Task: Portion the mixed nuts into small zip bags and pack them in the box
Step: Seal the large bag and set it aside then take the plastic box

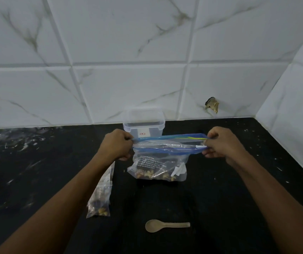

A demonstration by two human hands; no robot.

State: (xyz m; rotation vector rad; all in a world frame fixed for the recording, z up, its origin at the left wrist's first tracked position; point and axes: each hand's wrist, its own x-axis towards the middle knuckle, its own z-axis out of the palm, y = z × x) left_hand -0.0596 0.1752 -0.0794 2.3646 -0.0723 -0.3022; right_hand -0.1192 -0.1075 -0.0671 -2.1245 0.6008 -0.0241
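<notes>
I held the big bag point(158, 162) up over the black counter point(229, 180), my left hand point(115, 145) pinching one end of its blue zip and my right hand point(222, 143) pinching the other, the mouth pulled apart between them. Nuts point(154, 176) sat at its bottom, which touched the counter. The wall point(147, 52) closed off the far edge and the right side; bare counter lay to my right. The clear box point(144, 123) stood against the wall just behind the bag, its lower part hidden by it. A small bag point(101, 195) of nuts lay partly under my left forearm. A spoon point(165, 225) lay near me, between my arms.
</notes>
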